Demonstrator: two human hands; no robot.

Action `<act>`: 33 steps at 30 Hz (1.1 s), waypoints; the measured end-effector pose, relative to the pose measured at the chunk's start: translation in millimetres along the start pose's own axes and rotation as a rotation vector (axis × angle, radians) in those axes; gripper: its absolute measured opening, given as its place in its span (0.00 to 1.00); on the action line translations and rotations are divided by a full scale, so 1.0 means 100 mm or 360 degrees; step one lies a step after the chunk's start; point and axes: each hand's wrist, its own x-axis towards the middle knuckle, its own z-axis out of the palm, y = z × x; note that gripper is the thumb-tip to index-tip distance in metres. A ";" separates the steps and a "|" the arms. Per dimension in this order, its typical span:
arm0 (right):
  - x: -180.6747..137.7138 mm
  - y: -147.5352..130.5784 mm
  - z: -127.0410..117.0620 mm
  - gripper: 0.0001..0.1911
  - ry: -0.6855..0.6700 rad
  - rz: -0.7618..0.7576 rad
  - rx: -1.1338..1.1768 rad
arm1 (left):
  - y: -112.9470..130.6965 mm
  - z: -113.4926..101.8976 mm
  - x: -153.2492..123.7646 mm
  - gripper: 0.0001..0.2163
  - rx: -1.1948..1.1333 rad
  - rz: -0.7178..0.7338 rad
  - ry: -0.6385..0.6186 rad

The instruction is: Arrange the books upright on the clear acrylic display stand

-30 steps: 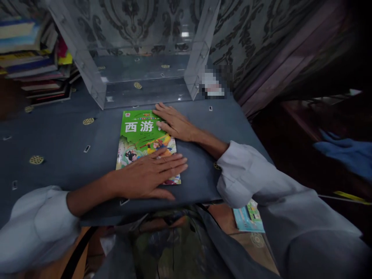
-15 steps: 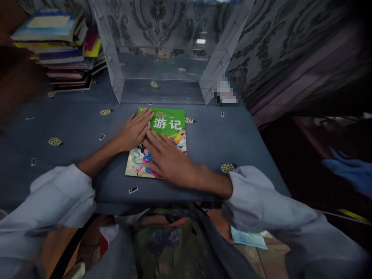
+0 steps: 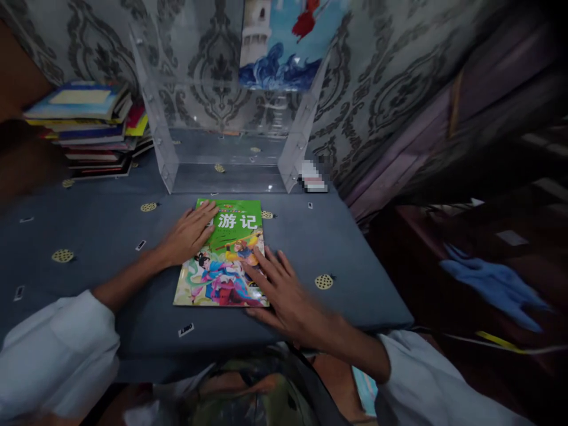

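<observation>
A picture book (image 3: pixel 226 242) with a green top and colourful cartoon figures lies flat on the blue-grey tablecloth (image 3: pixel 110 236). My left hand (image 3: pixel 189 234) rests flat across the book's upper left edge, fingers stretched out and covering part of the title. At the lower right edge of the book is my right hand (image 3: pixel 288 290), its fingers spread. Its fingertips lie over the cover's right margin, and its thumb is just below the bottom corner.
Behind the book stands a clear acrylic rack (image 3: pixel 226 177), with a blue illustrated book (image 3: pixel 279 53) on its upper part. A pile of books (image 3: pixel 97 130) is at the back left. Blue cloth (image 3: pixel 497 284) lies beyond the table's right edge.
My right hand has slid from the middle of the cover to its lower right edge, uncovering the figures. My left hand keeps its place. The view has tilted up and turned right.
</observation>
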 end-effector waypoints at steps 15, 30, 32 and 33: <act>0.45 -0.35 -0.38 0.21 -0.0071 -0.0646 0.0166 | -0.10 -0.18 0.39 0.25 0.0483 0.0056 -0.0079; 0.89 0.92 -0.08 0.14 0.0714 0.0131 0.0488 | 0.70 0.04 0.08 0.39 0.0532 0.0075 -0.0061; 0.84 0.84 -0.09 0.15 0.0737 0.0169 0.0569 | 0.74 0.03 0.02 0.36 0.0577 0.0121 -0.0071; 0.81 0.81 -0.10 0.15 0.0739 0.0180 0.0623 | 0.77 0.03 0.00 0.34 0.0604 0.0136 -0.0078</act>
